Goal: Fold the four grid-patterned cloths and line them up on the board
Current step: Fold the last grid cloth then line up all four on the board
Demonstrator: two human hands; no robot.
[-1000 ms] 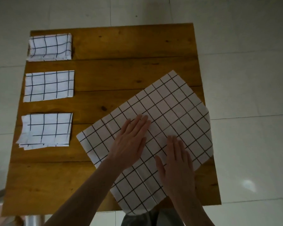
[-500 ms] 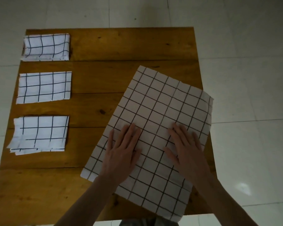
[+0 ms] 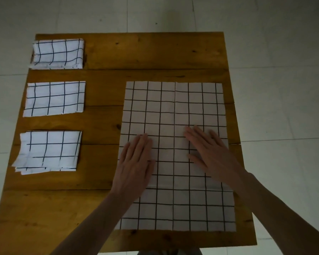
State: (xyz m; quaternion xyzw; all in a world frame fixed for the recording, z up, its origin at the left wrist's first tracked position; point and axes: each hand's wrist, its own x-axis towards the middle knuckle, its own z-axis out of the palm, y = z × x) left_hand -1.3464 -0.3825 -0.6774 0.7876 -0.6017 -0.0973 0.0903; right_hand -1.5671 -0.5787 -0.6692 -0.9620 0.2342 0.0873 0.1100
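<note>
A large white cloth with a black grid point(image 3: 175, 111) lies spread flat on the right half of the wooden board point(image 3: 151, 52), its edges square to the board. My left hand point(image 3: 134, 166) presses flat on its left part with straight fingers. My right hand point(image 3: 210, 153) lies flat on its right part, fingers straight. Down the board's left side lie three folded grid cloths in a column: the far one point(image 3: 57, 53), the middle one point(image 3: 54, 98) and the near one point(image 3: 48, 151), whose layers fan out at its near left corner.
The board stands over a pale tiled floor point(image 3: 284, 70). Bare wood shows along the far edge, between the folded column and the spread cloth, and at the near left corner point(image 3: 44, 218).
Both hands have turned the spread cloth from a diagonal lie until it sits square on the board. The hands stayed flat on it. The three folded cloths have not moved.
</note>
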